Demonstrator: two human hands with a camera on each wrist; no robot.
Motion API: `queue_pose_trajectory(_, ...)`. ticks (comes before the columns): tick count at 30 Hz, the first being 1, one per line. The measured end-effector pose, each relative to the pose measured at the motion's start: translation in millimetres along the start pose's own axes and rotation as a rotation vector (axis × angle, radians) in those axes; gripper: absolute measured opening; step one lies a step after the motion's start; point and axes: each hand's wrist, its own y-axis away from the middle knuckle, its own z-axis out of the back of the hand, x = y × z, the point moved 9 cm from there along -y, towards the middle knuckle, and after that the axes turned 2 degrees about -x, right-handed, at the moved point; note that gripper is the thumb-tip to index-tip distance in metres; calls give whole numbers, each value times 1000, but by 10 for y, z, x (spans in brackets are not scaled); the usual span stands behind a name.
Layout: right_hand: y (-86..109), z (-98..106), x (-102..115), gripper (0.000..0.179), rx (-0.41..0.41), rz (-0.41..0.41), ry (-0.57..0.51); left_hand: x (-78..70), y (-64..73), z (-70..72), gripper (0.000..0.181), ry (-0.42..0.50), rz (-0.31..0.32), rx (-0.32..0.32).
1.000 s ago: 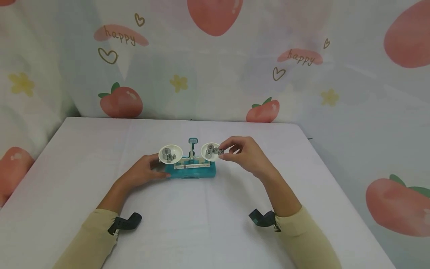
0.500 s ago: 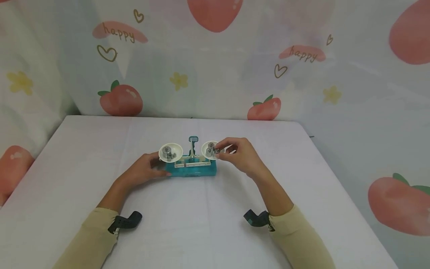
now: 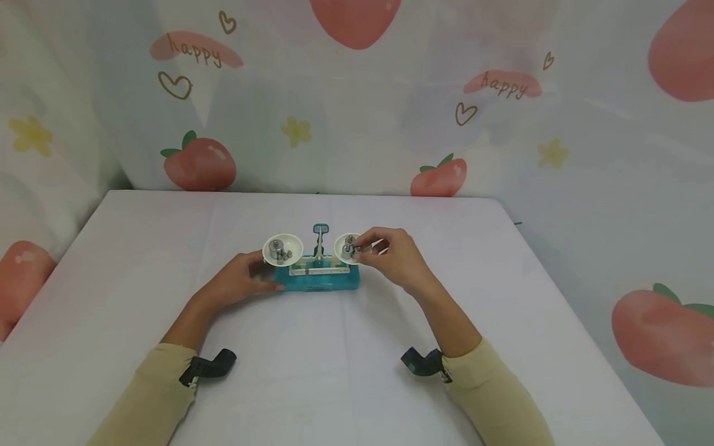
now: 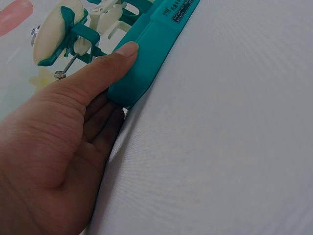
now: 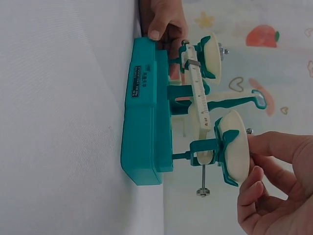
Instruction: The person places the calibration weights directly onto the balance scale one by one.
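A teal balance scale [image 3: 318,283] with two white pans stands on the white table. My left hand [image 3: 238,280] grips the left end of its base, thumb on the front face, as the left wrist view shows on the teal base [image 4: 151,58]. Several metal weights [image 3: 277,249] sit in the left pan [image 3: 297,245]. More metal weights [image 3: 348,248] stand in the right pan [image 3: 338,249]. At that pan's right edge, my right hand [image 3: 398,257] pinches a small metal weight between thumb and forefinger. In the right wrist view, the right hand [image 5: 281,181] largely hides that weight.
White cloth covers the table [image 3: 312,371]. A patterned curtain [image 3: 357,111] with peaches hangs behind it and at both sides. A bare pointer post with a small window [image 3: 320,229] rises between the pans.
My right hand has moved slightly left, bringing the pinched weight from the right pan's outer edge in over the pan. The left hand keeps its grip on the base.
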Motion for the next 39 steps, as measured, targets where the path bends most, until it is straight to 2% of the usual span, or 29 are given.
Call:
queue_pose_trajectory(11,2,4,-49,15,-5,-21,21,-2,6,-21,77,12,-6,13)
queue_pose_trajectory(28,16,52,-14,12,-2,-29,37,-21,15,-14,78,0,10,17)
queue_pose_trajectory(39,33,89,-41,14,7,-40,60,70,49,24,78,-8,15,18)
